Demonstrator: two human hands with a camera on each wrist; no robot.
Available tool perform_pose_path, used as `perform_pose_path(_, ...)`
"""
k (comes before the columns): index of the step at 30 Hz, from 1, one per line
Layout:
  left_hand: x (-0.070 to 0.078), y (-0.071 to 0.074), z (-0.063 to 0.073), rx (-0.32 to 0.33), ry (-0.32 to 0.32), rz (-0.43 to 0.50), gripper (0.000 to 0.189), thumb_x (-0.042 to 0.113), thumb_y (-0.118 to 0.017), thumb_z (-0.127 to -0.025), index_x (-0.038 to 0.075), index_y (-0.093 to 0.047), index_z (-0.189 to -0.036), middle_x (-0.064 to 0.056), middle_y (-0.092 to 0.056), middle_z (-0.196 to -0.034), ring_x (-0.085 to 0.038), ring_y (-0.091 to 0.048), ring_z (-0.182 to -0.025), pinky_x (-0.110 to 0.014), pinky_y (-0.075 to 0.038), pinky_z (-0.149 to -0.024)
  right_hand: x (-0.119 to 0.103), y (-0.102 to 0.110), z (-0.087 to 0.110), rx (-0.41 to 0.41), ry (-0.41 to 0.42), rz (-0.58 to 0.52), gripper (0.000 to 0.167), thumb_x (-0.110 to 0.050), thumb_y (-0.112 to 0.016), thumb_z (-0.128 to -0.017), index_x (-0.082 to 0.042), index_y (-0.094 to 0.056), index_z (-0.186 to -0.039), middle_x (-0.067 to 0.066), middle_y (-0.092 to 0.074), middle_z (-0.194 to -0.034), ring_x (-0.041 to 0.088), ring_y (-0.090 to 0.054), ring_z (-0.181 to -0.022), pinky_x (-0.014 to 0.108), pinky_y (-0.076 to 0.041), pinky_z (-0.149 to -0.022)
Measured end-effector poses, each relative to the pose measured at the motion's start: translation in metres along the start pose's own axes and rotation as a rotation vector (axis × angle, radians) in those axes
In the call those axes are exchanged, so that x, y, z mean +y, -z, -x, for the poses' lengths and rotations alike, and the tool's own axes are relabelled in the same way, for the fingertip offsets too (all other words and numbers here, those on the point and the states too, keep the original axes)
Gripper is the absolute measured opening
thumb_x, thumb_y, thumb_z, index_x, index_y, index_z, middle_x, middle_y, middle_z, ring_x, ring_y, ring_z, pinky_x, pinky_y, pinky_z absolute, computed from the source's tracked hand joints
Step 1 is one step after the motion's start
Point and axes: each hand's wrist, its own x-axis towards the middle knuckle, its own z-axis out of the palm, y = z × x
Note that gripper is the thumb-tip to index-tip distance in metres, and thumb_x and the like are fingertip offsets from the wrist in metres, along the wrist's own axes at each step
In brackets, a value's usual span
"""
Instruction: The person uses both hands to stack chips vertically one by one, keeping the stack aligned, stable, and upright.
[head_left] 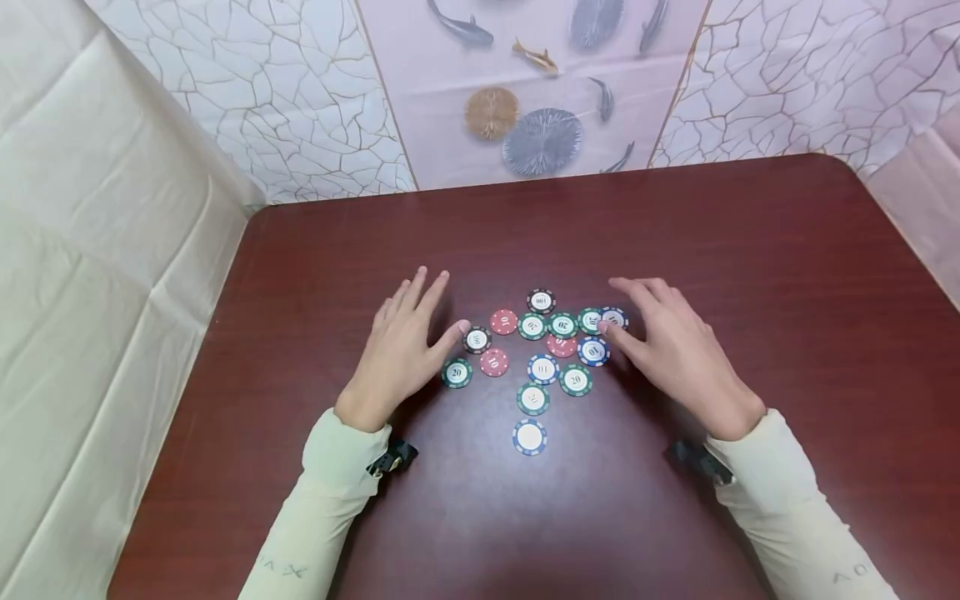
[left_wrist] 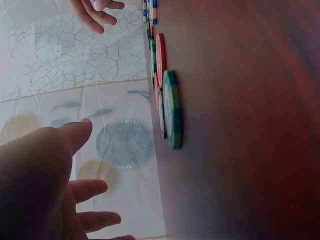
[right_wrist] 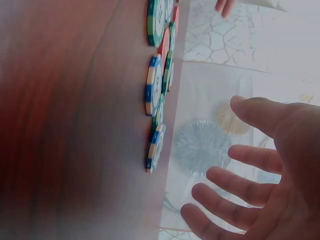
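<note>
Several poker chips lie spread flat in the middle of the table, in red, green, blue and black. My left hand (head_left: pixel 401 345) hovers at the left of them, fingers spread, its thumb over the edge of a black 100 chip (head_left: pixel 477 340). Below that thumb lies a green 20 chip (head_left: pixel 457 373), large in the left wrist view too. On the other side my right hand (head_left: pixel 678 354) is held over the table with fingers extended and nothing in it. Its thumb tip is above a blue chip (head_left: pixel 613 319) and a blue 10 chip (head_left: pixel 594 352).
The dark red-brown table (head_left: pixel 315 242) has its far edge against a patterned cloth (head_left: pixel 300 100). Pale cloth (head_left: pixel 97 275) hangs along the left side. Nearest the front is a blue-rimmed chip (head_left: pixel 530 437) with a plain white centre.
</note>
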Motion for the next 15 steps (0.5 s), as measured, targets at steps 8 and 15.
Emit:
perform_pose_path(8, 0.011, -0.012, 0.002, -0.025, -0.116, 0.123, 0.065, 0.041, -0.069, -0.100, 0.019, -0.050, -0.158, -0.011, -0.040, -0.167, -0.035, -0.042, -0.149, -0.063, -0.036, -0.115, -0.005, -0.009, 0.009, -0.012, 0.077, -0.016, 0.043, -0.021, -0.080, -0.096, -0.008, -0.068, -0.135, 0.011, -0.067, -0.115, 0.028, -0.060, -0.099, 0.048, -0.054, -0.079)
perform_pose_path(15, 0.025, -0.023, 0.014, -0.079, -0.205, 0.160, 0.055, 0.041, -0.076, -0.097, 0.019, -0.064, -0.146, -0.008, -0.051, -0.157, -0.033, -0.051, -0.139, -0.058, -0.042, -0.111, -0.004, -0.023, 0.010, -0.050, 0.097, -0.051, 0.036, -0.015, -0.082, -0.093, -0.006, -0.072, -0.127, 0.008, -0.068, -0.107, 0.025, -0.056, -0.095, 0.043, -0.051, -0.080)
